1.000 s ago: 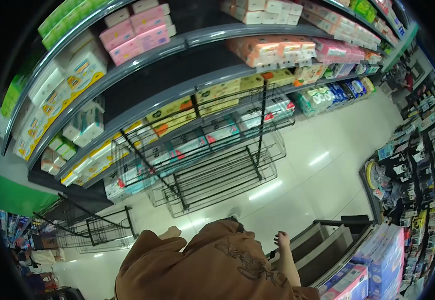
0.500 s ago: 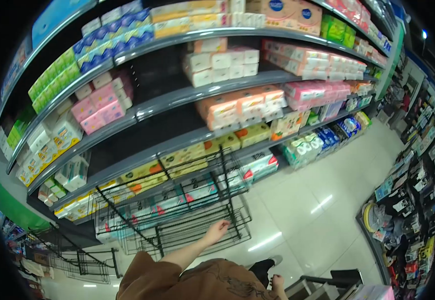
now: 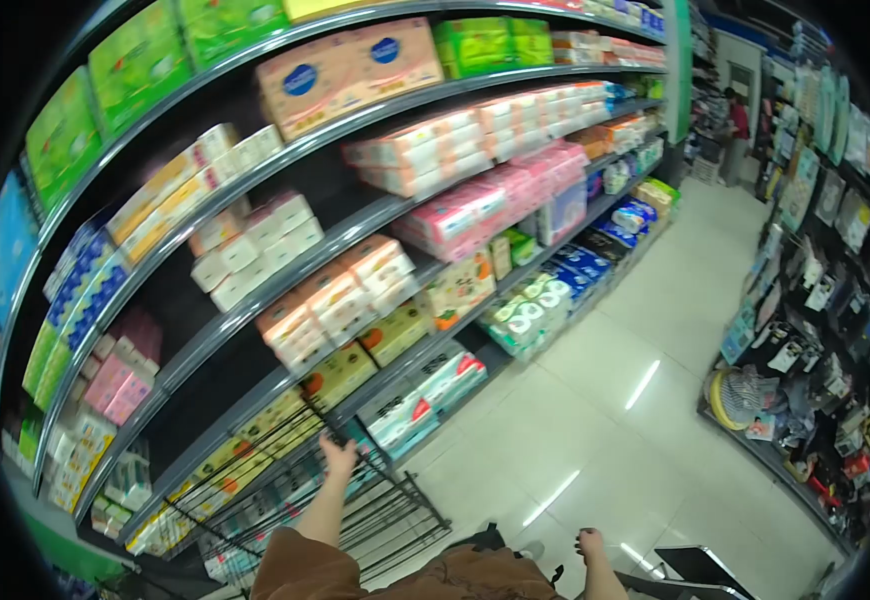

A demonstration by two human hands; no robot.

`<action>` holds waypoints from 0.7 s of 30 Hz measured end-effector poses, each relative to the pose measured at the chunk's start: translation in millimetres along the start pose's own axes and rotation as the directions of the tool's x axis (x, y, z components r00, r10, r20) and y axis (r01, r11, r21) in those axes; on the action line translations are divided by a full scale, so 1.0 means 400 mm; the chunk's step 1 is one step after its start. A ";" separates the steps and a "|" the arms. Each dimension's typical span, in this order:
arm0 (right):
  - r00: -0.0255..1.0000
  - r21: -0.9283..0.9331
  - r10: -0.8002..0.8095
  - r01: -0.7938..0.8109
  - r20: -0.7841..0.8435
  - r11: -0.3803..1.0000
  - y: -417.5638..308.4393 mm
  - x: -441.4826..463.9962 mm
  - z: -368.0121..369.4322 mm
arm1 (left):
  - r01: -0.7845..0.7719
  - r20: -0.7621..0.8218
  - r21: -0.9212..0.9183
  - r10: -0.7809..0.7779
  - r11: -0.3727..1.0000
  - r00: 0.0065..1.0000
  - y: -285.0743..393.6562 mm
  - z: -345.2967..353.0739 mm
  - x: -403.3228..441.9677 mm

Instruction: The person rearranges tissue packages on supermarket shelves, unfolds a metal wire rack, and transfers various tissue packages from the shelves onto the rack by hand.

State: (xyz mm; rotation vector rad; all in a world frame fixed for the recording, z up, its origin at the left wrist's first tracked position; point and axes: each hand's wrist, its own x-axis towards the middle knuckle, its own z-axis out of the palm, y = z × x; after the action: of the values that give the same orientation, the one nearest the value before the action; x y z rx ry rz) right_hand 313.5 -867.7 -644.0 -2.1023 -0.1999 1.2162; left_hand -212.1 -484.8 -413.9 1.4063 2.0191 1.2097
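Observation:
My left hand (image 3: pixel 338 455) reaches forward at the upper bars of a black wire rack (image 3: pixel 395 505), its thumb and fingers apart. Whether the fingertips touch the bars I cannot tell. Low on the right, my right hand (image 3: pixel 589 545) hangs beside my body with its fingers curled in; nothing shows in it. Behind the rack, yellow tissue packs (image 3: pixel 340 375) and white-and-teal packs (image 3: pixel 425 400) fill the lower shelves. Orange-and-white tissue packs (image 3: pixel 340 300) sit on the shelf above.
Long shelves of tissue packs curve along the left, with pink packs (image 3: pixel 505 200) farther down. Pale tiled floor (image 3: pixel 595 400) runs up the aisle to a person (image 3: pixel 735 135) in red. Hanging goods (image 3: pixel 815 330) line the right side. A dark-framed object (image 3: pixel 700 570) stands near my right hand.
My view has turned right, showing more of the aisle. My left hand has moved toward the wire rack's upper bars and its fingers have spread. My right hand is higher in view.

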 end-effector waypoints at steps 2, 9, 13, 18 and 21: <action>0.996 0.100 -0.064 0.058 0.056 0.993 -0.030 0.009 -0.028 | 0.296 0.124 -0.207 -0.275 0.932 0.953 0.007 0.056 0.057; 0.947 -0.212 0.298 -0.270 0.116 0.939 0.098 0.149 -0.200 | 0.302 -0.267 -0.013 -0.294 0.953 0.918 -0.027 0.138 0.050; 0.886 -0.217 0.452 -0.424 0.102 0.879 -0.045 0.199 -0.400 | 0.441 -0.369 0.174 -0.357 0.881 0.858 -0.061 0.153 0.038; 0.948 -0.058 0.317 -0.316 0.012 0.947 -0.286 0.368 -0.589 | 0.581 -0.499 0.342 -0.381 0.738 0.778 0.211 0.199 -0.072; 0.964 -0.050 0.267 -0.267 -0.002 0.962 -0.434 0.516 -0.634 | 0.643 -0.437 0.384 -0.483 0.663 0.759 0.202 0.227 -0.102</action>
State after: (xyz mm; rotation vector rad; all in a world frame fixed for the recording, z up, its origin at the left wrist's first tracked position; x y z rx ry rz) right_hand 667.2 -768.5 -598.2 -2.2224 0.0556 1.3839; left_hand -84.8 -473.2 -403.2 0.6432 2.8595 0.6323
